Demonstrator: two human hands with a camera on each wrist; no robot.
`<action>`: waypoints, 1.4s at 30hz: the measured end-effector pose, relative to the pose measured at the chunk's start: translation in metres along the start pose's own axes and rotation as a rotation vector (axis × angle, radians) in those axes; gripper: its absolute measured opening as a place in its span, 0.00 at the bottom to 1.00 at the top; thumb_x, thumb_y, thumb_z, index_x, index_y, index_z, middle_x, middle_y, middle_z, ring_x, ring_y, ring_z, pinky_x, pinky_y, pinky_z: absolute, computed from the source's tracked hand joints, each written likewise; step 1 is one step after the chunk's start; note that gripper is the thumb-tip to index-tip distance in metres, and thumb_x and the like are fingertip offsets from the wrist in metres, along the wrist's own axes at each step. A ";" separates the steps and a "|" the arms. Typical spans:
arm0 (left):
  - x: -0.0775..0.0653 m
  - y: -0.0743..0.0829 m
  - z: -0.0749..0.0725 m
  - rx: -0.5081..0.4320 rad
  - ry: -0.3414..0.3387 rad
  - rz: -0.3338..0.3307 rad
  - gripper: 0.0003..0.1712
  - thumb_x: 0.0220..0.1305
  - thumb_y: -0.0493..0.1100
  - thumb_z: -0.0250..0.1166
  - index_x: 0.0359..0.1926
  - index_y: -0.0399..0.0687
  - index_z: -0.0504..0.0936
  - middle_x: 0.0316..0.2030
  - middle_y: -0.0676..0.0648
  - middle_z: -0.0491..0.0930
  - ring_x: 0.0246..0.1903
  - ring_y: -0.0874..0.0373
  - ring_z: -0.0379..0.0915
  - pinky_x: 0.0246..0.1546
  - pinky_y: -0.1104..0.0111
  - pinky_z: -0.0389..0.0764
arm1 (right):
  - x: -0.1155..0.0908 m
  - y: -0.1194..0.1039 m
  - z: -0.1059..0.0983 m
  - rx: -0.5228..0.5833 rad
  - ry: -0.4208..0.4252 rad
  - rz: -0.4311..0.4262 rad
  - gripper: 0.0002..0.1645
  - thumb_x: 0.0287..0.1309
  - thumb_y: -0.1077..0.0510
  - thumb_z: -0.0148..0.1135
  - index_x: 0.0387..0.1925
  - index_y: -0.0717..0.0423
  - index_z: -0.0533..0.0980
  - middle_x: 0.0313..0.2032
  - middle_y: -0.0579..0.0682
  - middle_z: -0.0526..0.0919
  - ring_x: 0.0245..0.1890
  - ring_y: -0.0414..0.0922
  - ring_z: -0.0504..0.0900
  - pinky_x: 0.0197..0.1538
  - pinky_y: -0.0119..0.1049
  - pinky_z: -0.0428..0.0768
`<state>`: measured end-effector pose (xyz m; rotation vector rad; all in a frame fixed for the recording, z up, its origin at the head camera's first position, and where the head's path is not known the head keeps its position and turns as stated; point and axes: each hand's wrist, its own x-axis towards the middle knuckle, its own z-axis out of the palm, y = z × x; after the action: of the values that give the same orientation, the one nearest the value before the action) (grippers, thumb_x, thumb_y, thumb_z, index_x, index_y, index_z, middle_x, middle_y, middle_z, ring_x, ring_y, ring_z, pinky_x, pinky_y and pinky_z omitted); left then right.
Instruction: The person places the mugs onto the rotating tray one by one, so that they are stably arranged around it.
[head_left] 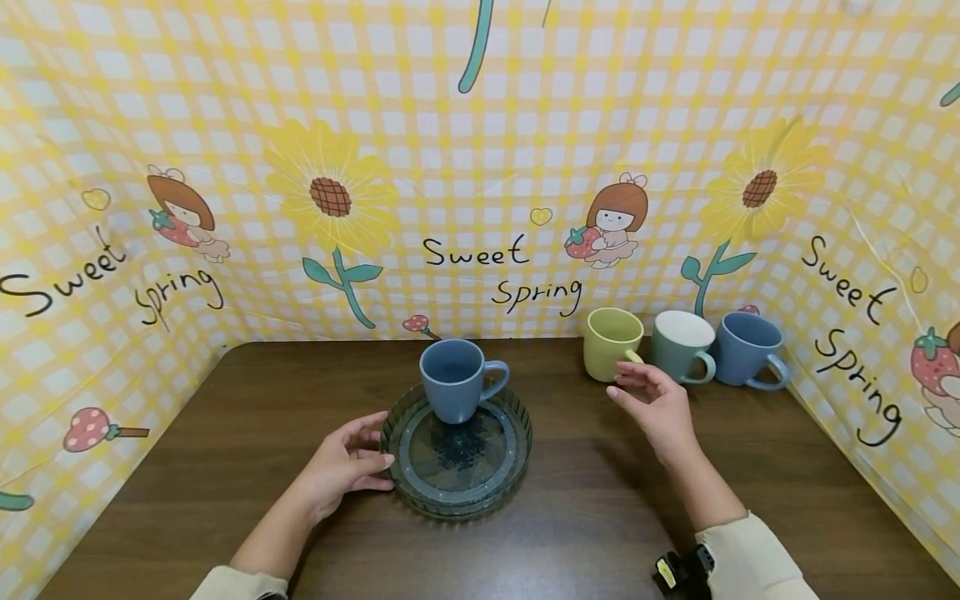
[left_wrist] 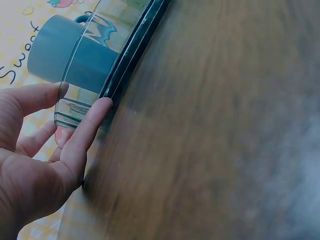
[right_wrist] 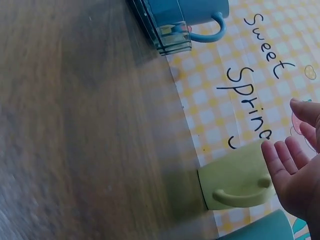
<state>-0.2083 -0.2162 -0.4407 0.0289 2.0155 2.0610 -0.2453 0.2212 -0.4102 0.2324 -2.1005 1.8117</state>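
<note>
A blue mug (head_left: 452,383) stands upright on the rear part of a round, dark transparent glass tray (head_left: 461,483) with a fluted wall, its handle pointing right. My left hand (head_left: 341,467) touches the tray's left side, thumb and fingers spread along the wall; its fingertips (left_wrist: 105,103) rest against the glass. Over on the right, my right hand (head_left: 660,408) is raised in front of a yellow-green mug (head_left: 609,346), fingers loosely bent and holding nothing. In the right wrist view, those fingers overlap the rim side of the yellow-green mug (right_wrist: 237,175).
Right of the yellow-green mug stand a green mug (head_left: 675,346) with a white inside and a second blue mug (head_left: 750,350), in a row by the back wall. A yellow checked cloth (head_left: 480,167) encloses the brown wooden table (head_left: 585,533) at the back and sides.
</note>
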 end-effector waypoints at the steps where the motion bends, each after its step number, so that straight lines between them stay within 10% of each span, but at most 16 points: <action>1: 0.000 0.000 0.000 0.001 0.003 -0.002 0.43 0.59 0.27 0.65 0.73 0.39 0.57 0.55 0.34 0.58 0.40 0.52 0.70 0.40 0.49 0.84 | 0.000 0.000 -0.001 -0.001 0.006 0.001 0.27 0.54 0.67 0.71 0.54 0.73 0.73 0.42 0.35 0.82 0.45 0.38 0.81 0.48 0.24 0.79; 17: -0.005 0.003 0.003 0.012 0.020 -0.016 0.42 0.60 0.28 0.65 0.73 0.41 0.58 0.55 0.34 0.58 0.41 0.52 0.70 0.41 0.51 0.84 | 0.012 0.008 -0.018 -0.020 0.095 0.042 0.27 0.53 0.68 0.71 0.55 0.73 0.74 0.38 0.37 0.82 0.44 0.39 0.79 0.45 0.22 0.79; 27: -0.008 0.004 0.005 0.001 0.014 -0.018 0.43 0.60 0.28 0.65 0.73 0.42 0.57 0.55 0.34 0.58 0.39 0.52 0.70 0.41 0.51 0.84 | 0.017 0.017 -0.025 -0.054 0.124 0.067 0.29 0.51 0.68 0.72 0.54 0.72 0.73 0.47 0.60 0.81 0.45 0.43 0.81 0.45 0.23 0.80; 42: -0.010 0.004 0.007 -0.008 0.021 -0.017 0.43 0.59 0.27 0.66 0.72 0.42 0.57 0.54 0.34 0.58 0.39 0.52 0.70 0.41 0.51 0.84 | 0.026 0.033 -0.030 -0.083 0.125 0.122 0.30 0.51 0.67 0.73 0.56 0.70 0.73 0.49 0.57 0.80 0.43 0.39 0.78 0.44 0.21 0.79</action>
<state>-0.1982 -0.2111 -0.4351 -0.0108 2.0124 2.0677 -0.2756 0.2591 -0.4273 -0.0308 -2.1376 1.7516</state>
